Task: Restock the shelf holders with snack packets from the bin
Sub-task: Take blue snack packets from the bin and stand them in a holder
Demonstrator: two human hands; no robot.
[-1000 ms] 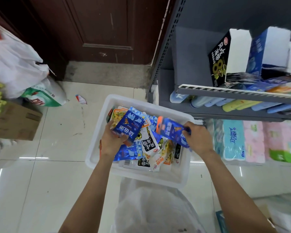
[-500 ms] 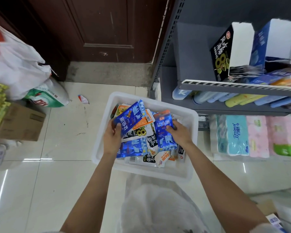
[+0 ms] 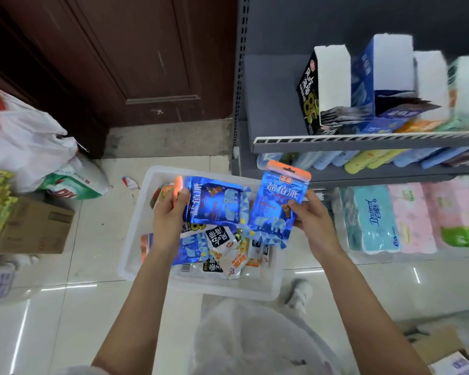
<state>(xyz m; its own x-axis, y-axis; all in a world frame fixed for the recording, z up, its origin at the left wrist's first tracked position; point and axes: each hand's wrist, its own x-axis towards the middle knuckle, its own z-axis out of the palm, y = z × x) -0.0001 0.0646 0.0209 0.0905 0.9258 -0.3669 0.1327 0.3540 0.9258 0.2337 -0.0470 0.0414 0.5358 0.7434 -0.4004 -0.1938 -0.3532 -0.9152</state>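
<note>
Here each hand, left hand (image 3: 171, 217) and right hand (image 3: 313, 215), grips a blue packet above the bin (image 3: 136, 239).

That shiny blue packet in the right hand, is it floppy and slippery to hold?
The blue packet probably is light: the right hand holds it upright by one edge. It seems fairly floppy, its lower corner crumpled. The glossy foil may be slippery.

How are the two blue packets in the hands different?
The left packet lies sideways, its orange top pointing left; the right packet stands upright, orange top up. The left hand grips its packet near the orange end; the right hand pinches its packet by the side. Both are shiny blue with the same print, held above the white bin.
</note>
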